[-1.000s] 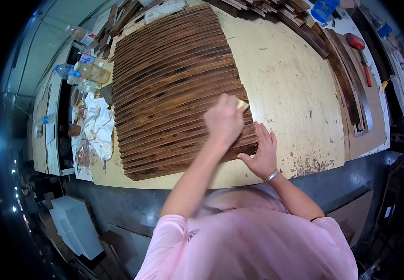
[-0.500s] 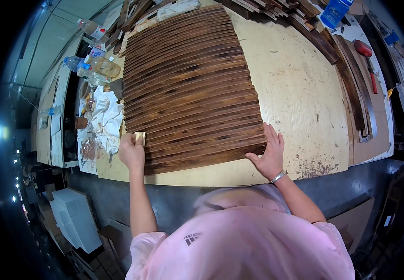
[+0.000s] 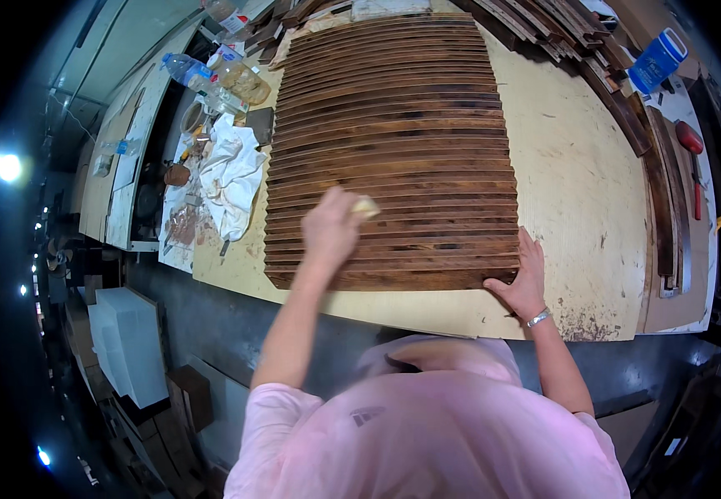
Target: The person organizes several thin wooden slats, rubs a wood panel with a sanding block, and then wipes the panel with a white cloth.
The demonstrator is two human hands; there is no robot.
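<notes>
Pinching a small pale yellow pad (image 3: pixel 366 207) between thumb and fingertips, the left hand (image 3: pixel 332 229) is leaning over the dark wooden slats (image 3: pixel 393 154) in the head view; it is showing slightly blurred, and I cannot tell how each finger is bending or how hard the pad is pressing on the wood. The slats are lying side by side in a ridged block beneath those fingers, stretching away beyond them and out to the right. At the near right corner, the right hand (image 3: pixel 529 270) is bracing the block, its fingers lying close together along the side edge while the thumb is standing apart, reaching along the near edge. A metal bracelet (image 3: pixel 538 318) is circling the wrist just behind those fingers. Under everything a pale board (image 3: pixel 577 166) is spreading out, showing bare to the right of the right fingertips. Left of the left fingers, a crumpled white cloth (image 3: pixel 231 170) is lying, with a jar of brownish liquid (image 3: pixel 244 81) resting beyond it. Well to the right of the right fingers, long dark strips (image 3: pixel 662 191) are lying near a red-handled tool (image 3: pixel 697 190).
</notes>
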